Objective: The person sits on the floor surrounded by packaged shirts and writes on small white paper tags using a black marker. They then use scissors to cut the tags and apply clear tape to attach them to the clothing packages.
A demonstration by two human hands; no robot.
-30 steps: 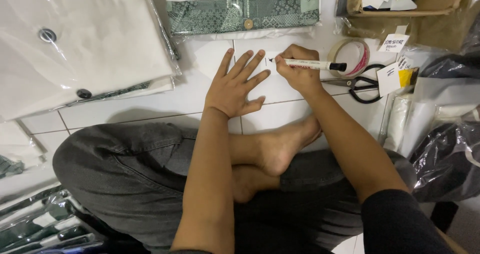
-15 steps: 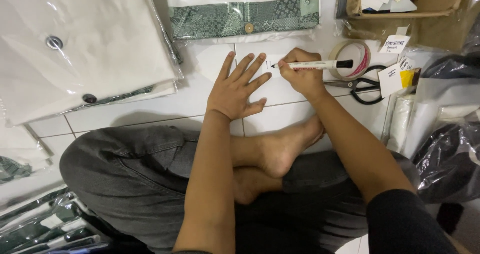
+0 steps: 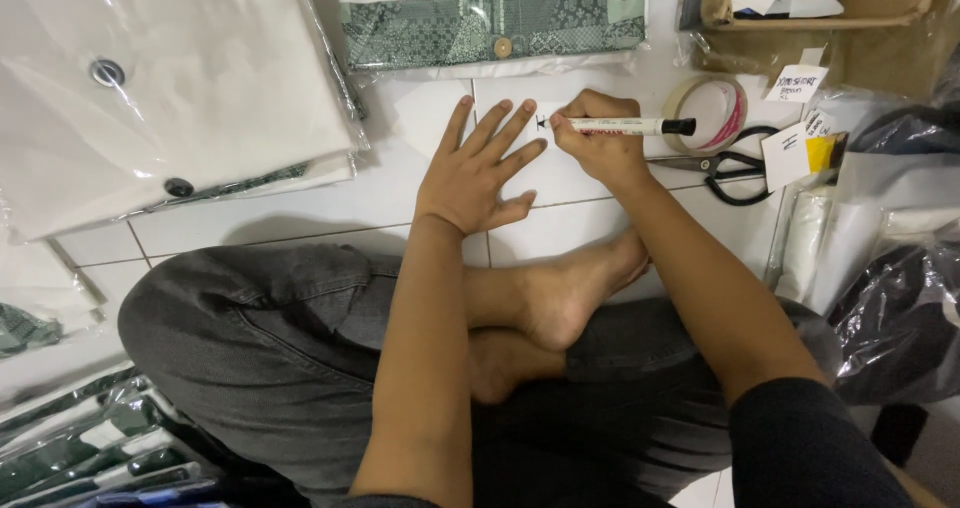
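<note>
- Right hand point(image 3: 598, 146) has its fingers clamped round a white marker pen point(image 3: 625, 126), black cap end pointing right toward the roll of tape point(image 3: 708, 114), tip at the left, down on a small white slip of paper point(image 3: 535, 133)
- The slip lies flat on the white tiled floor point(image 3: 300, 218), just ahead of the person's crossed bare feet; a short dark mark shows at the pen tip, too small to make out
- Left hand point(image 3: 478, 171) lies palm down with fingers spread apart, its fingertips resting on or at the left edge of the slip; it grips nothing
- Handling, pen: judged light, rigid and smooth-barrelled; the present hold close behind the tip gives best control, a hold nearer the cap would likely wobble
- Handling, slip: judged thin, very light and limp, apt to slide on glazed tile; pressing flat with spread fingers suits it better than pinching, and lifting would call for an edge or corner
- Adjacent: black-handled scissors point(image 3: 735, 173) just right of the tape, partly under it; small white tags point(image 3: 795, 83) near a cardboard box point(image 3: 830, 13)
- Beyond the hands: a folded green patterned garment in clear plastic point(image 3: 490, 28); a large white bagged garment point(image 3: 150, 88) at upper left, slippery-looking film
- Dark plastic bags point(image 3: 900, 318) at the right, contents not visible
</note>
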